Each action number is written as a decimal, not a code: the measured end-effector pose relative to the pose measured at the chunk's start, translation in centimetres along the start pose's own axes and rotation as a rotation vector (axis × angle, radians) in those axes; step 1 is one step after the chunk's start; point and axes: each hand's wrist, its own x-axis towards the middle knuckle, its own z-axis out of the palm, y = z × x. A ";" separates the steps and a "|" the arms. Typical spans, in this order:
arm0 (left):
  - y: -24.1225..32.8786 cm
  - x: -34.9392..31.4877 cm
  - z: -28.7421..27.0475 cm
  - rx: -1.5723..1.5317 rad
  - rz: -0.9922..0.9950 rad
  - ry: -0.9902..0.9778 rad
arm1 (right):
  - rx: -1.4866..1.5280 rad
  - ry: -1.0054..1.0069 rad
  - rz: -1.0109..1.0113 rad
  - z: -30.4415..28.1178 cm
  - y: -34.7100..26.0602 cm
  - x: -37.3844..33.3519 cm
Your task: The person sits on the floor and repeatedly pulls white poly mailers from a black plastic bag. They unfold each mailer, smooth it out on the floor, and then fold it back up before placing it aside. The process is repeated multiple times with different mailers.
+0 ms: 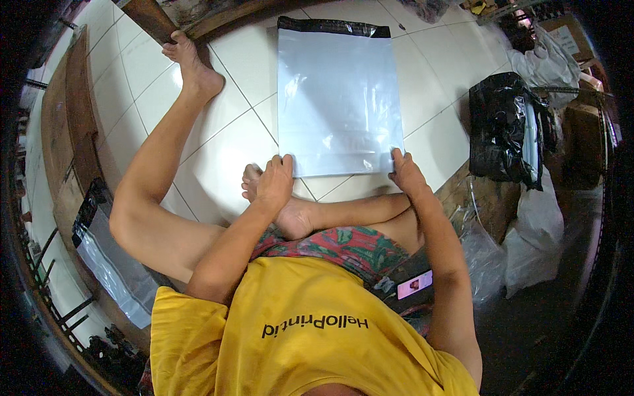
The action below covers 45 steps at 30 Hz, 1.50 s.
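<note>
A pale bluish-white plastic mailing bag (337, 99) lies spread on the tiled floor in front of me, its black strip (333, 27) at the far end. At its near left corner my left hand (275, 177) pinches the edge between thumb and fingers. My right hand (407, 173) grips the near right corner in the same way. The bag looks flat, with creases and shine along its near end. Whether anything is inside cannot be seen.
My bare legs frame the bag on the left and near side. A black plastic-wrapped bundle (505, 129) stands at the right, by clear plastic (479, 247). A lit phone (415, 284) lies near my right forearm. More mailing bags (115, 264) lie at the left, beside a wooden board (66, 125).
</note>
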 end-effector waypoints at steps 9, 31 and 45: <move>-0.4 -0.1 0.1 -0.002 0.022 0.015 | -0.009 -0.063 -0.015 -0.7 0.0 0.6; 10.9 1.1 3.1 -2.099 -1.323 -0.454 | 0.070 0.416 -0.482 -18.7 -13.0 32.3; 10.7 2.6 1.4 -2.311 -1.531 -0.201 | -0.314 0.006 -0.496 -20.3 -17.2 40.5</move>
